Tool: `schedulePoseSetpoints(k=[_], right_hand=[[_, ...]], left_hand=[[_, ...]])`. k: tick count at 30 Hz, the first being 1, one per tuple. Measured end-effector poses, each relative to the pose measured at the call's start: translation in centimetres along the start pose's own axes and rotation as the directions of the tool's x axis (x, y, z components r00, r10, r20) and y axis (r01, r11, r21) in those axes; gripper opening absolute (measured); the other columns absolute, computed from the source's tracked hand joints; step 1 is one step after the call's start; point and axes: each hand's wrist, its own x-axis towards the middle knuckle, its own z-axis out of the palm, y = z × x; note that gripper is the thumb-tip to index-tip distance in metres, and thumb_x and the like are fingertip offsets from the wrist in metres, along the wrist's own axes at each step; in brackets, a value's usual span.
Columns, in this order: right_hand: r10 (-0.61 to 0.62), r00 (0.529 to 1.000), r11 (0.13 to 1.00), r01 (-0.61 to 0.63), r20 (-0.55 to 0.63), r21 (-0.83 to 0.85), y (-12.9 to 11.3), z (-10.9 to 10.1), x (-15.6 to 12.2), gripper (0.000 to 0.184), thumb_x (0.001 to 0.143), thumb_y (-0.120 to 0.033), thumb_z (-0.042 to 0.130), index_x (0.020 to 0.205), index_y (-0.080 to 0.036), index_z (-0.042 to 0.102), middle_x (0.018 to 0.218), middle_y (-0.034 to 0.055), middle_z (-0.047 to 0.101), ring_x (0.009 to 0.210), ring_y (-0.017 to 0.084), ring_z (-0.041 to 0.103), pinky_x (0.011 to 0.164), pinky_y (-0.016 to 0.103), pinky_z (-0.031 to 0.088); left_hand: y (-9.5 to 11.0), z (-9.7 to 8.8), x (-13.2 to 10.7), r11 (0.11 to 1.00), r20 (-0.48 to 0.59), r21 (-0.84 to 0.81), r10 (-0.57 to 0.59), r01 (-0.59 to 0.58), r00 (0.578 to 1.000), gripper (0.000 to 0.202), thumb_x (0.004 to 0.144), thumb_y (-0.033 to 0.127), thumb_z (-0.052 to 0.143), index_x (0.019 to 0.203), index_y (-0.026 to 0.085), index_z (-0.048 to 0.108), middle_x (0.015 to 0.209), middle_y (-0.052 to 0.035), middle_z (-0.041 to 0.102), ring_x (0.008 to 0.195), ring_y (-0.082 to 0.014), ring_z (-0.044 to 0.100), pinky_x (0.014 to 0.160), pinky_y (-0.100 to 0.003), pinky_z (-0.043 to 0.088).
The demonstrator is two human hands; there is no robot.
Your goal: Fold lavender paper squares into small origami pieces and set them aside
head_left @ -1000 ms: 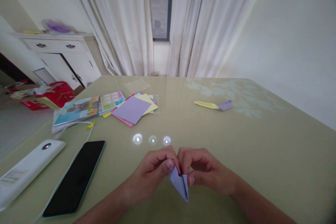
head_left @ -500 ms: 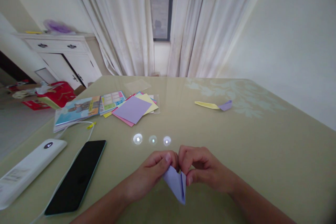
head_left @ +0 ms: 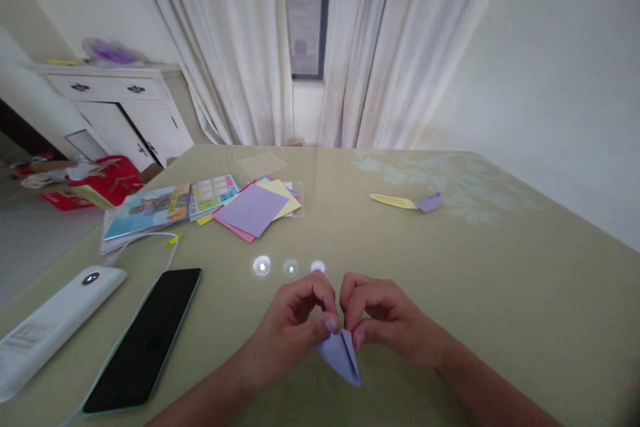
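A folded piece of purple origami paper [head_left: 341, 359] hangs between my hands near the front of the table, its narrow tip pointing down and toward me. My left hand [head_left: 300, 317] pinches its upper edge between thumb and curled forefinger. On the right side of the same edge, my right hand [head_left: 383, 313] grips a fold with thumb and fingertips. The fingers cover the top of the paper. Farther back on the right lies a folded paper piece [head_left: 406, 202], yellow at one end and purple at the other.
Loose coloured paper sheets [head_left: 257, 210] lie back left beside booklets [head_left: 150, 210]. A black phone [head_left: 145, 340], a white power bank [head_left: 55, 330] and a white cable [head_left: 176, 250] occupy the table's left side. Curtains [head_left: 240, 47] hang behind the table [head_left: 500, 280].
My left thumb and forefinger have shifted to the paper's top edge, closer to my right fingers. The paper's tip has swung slightly right. My right hand has barely moved.
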Motion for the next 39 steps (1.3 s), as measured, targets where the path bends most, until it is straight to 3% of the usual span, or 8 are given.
schedulePoseSetpoints(k=[5,9,12,19,23,28,32,39], right_hand=[[-0.031,0.999,0.999,0.031,-0.010,-0.045,0.1,-0.1,0.0,0.011,0.095,-0.030,0.084,0.090,-0.021,0.082,0.087,0.0011,0.067,0.083,0.014,0.062,0.082,0.027,0.048],[-0.018,0.998,0.999,0.016,-0.056,-0.051,0.4,-0.3,0.0,0.016,0.094,-0.034,0.084,0.088,-0.020,0.080,0.084,0.0016,0.068,0.079,0.014,0.061,0.077,0.027,0.048],[-0.004,0.994,0.999,0.000,-0.110,-0.032,0.5,-0.4,0.0,0.019,0.093,-0.035,0.086,0.085,-0.019,0.079,0.081,0.0019,0.069,0.076,0.014,0.061,0.072,0.026,0.047],[0.032,0.987,0.999,-0.036,-0.157,-0.025,0.7,-0.5,0.2,0.024,0.090,-0.038,0.088,0.082,-0.018,0.078,0.080,0.0008,0.066,0.071,0.013,0.059,0.064,0.024,0.047],[0.105,0.981,0.994,-0.097,-0.163,0.058,0.8,-0.4,0.3,0.020,0.090,-0.033,0.088,0.083,-0.018,0.077,0.081,-0.0012,0.064,0.063,0.010,0.058,0.059,0.022,0.048],[0.108,0.978,0.992,-0.093,-0.181,0.088,0.9,-0.3,0.3,0.015,0.093,-0.030,0.086,0.093,-0.019,0.077,0.086,0.0009,0.070,0.077,0.013,0.068,0.071,0.024,0.055],[-0.007,0.984,1.000,0.006,-0.181,-0.010,0.8,-0.3,0.2,0.025,0.094,-0.035,0.084,0.114,-0.021,0.079,0.101,0.0064,0.073,0.091,0.018,0.070,0.082,0.030,0.058],[-0.156,0.967,0.958,0.097,-0.203,-0.270,0.6,-0.2,0.2,0.020,0.101,-0.028,0.075,0.120,-0.026,0.081,0.112,0.0102,0.077,0.103,0.022,0.073,0.088,0.034,0.062]], left_hand=[[0.2,-0.3,-0.1,1.000,-0.088,0.025,0.004,-0.002,0.996,0.034,0.093,0.047,0.082,0.081,0.017,0.069,0.073,0.0012,0.061,0.065,-0.0108,0.052,0.060,-0.021,0.039],[0.4,-0.7,-0.3,0.995,-0.037,0.074,0.072,-0.069,0.997,0.039,0.088,0.057,0.084,0.091,0.018,0.077,0.084,-0.0033,0.071,0.080,-0.0169,0.062,0.075,-0.027,0.046],[0.3,-0.9,-0.6,0.989,0.002,0.117,0.096,-0.096,0.995,0.035,0.077,0.042,0.097,0.098,0.021,0.078,0.093,-0.0026,0.073,0.089,-0.0186,0.065,0.083,-0.028,0.046],[0.5,-0.6,-0.6,0.994,0.062,0.087,0.059,-0.065,0.996,0.008,0.094,0.025,0.083,0.099,0.021,0.078,0.095,-0.0041,0.076,0.091,-0.0185,0.067,0.086,-0.030,0.048],[0.7,-0.5,-0.5,0.996,0.069,0.083,0.004,-0.010,0.998,0.011,0.098,0.030,0.078,0.098,0.019,0.076,0.094,-0.0048,0.074,0.091,-0.0190,0.067,0.086,-0.031,0.050],[0.9,-0.3,-0.5,0.981,0.017,0.192,0.006,-0.009,1.000,0.012,0.101,0.032,0.073,0.104,0.020,0.071,0.096,-0.0051,0.072,0.091,-0.0190,0.066,0.081,-0.030,0.051],[1.4,-0.2,-0.4,0.858,-0.021,0.475,0.232,-0.195,0.972,0.005,0.098,0.021,0.073,0.103,0.022,0.072,0.095,-0.0040,0.069,0.084,-0.0171,0.064,0.072,-0.027,0.049],[1.4,-0.3,0.0,0.503,0.122,0.773,0.480,-0.387,0.869,0.029,0.091,0.007,0.073,0.112,0.025,0.066,0.096,-0.0015,0.076,0.090,-0.0193,0.068,0.087,-0.035,0.048]])
